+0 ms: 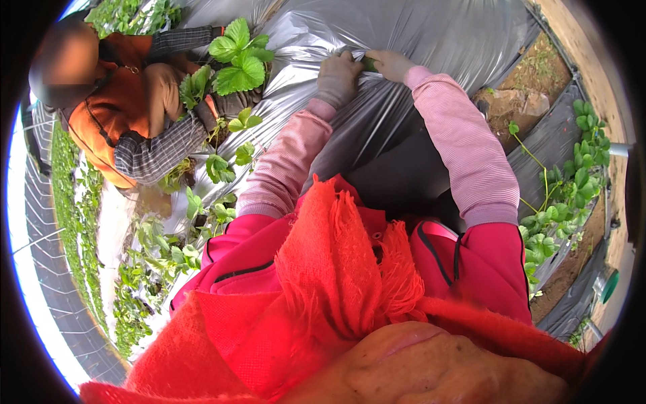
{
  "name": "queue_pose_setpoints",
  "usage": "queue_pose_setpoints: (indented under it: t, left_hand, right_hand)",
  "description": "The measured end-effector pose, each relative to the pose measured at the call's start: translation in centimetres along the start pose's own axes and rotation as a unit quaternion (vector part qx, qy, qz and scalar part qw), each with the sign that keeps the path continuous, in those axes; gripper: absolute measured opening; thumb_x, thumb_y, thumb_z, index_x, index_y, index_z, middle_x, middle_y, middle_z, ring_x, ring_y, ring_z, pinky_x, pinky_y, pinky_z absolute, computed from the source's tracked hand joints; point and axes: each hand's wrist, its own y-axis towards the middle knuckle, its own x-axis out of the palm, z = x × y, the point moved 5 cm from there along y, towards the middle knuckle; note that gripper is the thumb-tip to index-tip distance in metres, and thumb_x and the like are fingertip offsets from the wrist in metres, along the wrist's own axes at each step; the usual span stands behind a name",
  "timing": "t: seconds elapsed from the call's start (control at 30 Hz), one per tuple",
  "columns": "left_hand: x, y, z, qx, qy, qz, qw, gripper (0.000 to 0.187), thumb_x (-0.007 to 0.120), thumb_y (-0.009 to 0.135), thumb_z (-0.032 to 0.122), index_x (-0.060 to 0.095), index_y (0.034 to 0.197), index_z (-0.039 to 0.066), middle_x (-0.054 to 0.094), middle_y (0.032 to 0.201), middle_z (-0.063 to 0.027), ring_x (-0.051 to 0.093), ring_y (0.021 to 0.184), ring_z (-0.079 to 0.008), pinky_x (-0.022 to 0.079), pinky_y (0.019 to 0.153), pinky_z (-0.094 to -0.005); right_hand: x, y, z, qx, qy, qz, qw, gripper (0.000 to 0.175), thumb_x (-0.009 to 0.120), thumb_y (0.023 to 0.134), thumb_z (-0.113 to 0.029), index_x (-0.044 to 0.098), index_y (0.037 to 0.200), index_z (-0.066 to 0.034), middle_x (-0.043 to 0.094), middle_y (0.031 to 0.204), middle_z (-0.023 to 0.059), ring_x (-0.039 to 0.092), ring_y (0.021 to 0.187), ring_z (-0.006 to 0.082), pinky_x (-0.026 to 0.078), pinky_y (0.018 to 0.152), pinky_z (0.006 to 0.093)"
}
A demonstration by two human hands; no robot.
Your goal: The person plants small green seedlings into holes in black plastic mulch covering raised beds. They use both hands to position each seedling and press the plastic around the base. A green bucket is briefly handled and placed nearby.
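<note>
Silvery plastic mulch film [454,30] lies in front of me and is drawn into folds around my gloved hands. My left hand [339,76] has its fingers curled down at the film, where creases run together; the fingertips are hidden. Close beside it on the right, my right hand [388,64] bends towards a small green thing [370,64] between the two hands, possibly a leaf. Whether the right fingers grip it or the film is not plain. A leafy strawberry plant [242,60] stands to the left of my hands.
A co-worker in an orange vest [108,121] crouches at the left, a gloved hand [242,101] beneath the strawberry plant. More strawberry plants [151,262] grow at the lower left and along the right bed [580,177]. Bare soil with a stone-like lump [520,106] lies at the right.
</note>
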Motion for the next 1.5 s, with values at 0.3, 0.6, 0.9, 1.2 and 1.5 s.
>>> queue_pose_setpoints:
  t: [0.3, 0.6, 0.9, 1.2, 1.5]
  left_hand:
    - [0.1, -3.4, -1.6, -0.051, -0.010, 0.038, 0.998, 0.021, 0.066, 0.084, 0.012, 0.075, 0.103, 0.016, 0.065, 0.106, -0.0140, 0.063, 0.097, -0.0370, 0.053, 0.081, -0.0478]
    - [-0.7, -4.1, -2.0, -0.037, -0.053, 0.131, 0.989, 0.020, 0.064, 0.085, 0.009, 0.074, 0.100, 0.017, 0.065, 0.101, -0.0124, 0.063, 0.091, -0.0371, 0.052, 0.077, -0.0477]
    - [-1.5, -5.1, -3.3, -0.109, -0.121, 0.262, 0.951, 0.026, 0.061, 0.087, 0.001, 0.067, 0.112, 0.010, 0.066, 0.109, -0.0177, 0.061, 0.102, -0.0401, 0.048, 0.090, -0.0497]
    - [-0.4, -5.9, -3.5, -0.098, -0.118, 0.274, 0.949, 0.025, 0.062, 0.091, 0.004, 0.067, 0.115, 0.009, 0.064, 0.115, -0.0193, 0.062, 0.101, -0.0418, 0.051, 0.088, -0.0499]
    - [0.7, -6.3, -4.1, -0.117, -0.108, 0.244, 0.957, 0.031, 0.064, 0.092, 0.011, 0.066, 0.123, 0.010, 0.065, 0.119, -0.0190, 0.062, 0.102, -0.0418, 0.052, 0.090, -0.0503]
  right_hand:
    - [0.0, 0.2, -2.5, 0.018, -0.243, -0.058, 0.968, 0.039, 0.069, 0.092, -0.019, 0.060, 0.129, -0.0093, 0.067, 0.125, 0.0138, 0.065, 0.119, 0.0349, 0.055, 0.096, 0.0460]
    - [2.1, 1.4, -5.9, -0.154, -0.332, -0.074, 0.928, 0.044, 0.073, 0.085, -0.018, 0.063, 0.128, -0.0129, 0.061, 0.125, 0.0088, 0.062, 0.119, 0.0296, 0.055, 0.095, 0.0411]
    - [2.3, 2.1, -5.8, -0.135, -0.182, -0.051, 0.973, 0.042, 0.071, 0.083, -0.013, 0.065, 0.124, -0.0095, 0.066, 0.120, 0.0136, 0.064, 0.116, 0.0347, 0.054, 0.095, 0.0452]
    - [1.8, 2.8, -4.8, -0.039, -0.050, -0.030, 0.998, 0.034, 0.069, 0.083, -0.016, 0.067, 0.117, -0.0103, 0.072, 0.114, 0.0167, 0.068, 0.109, 0.0370, 0.053, 0.094, 0.0455]
    - [1.2, 1.9, -2.2, 0.006, -0.002, 0.065, 0.998, 0.027, 0.068, 0.086, -0.017, 0.071, 0.113, -0.0134, 0.073, 0.108, 0.0149, 0.069, 0.102, 0.0353, 0.054, 0.087, 0.0466]
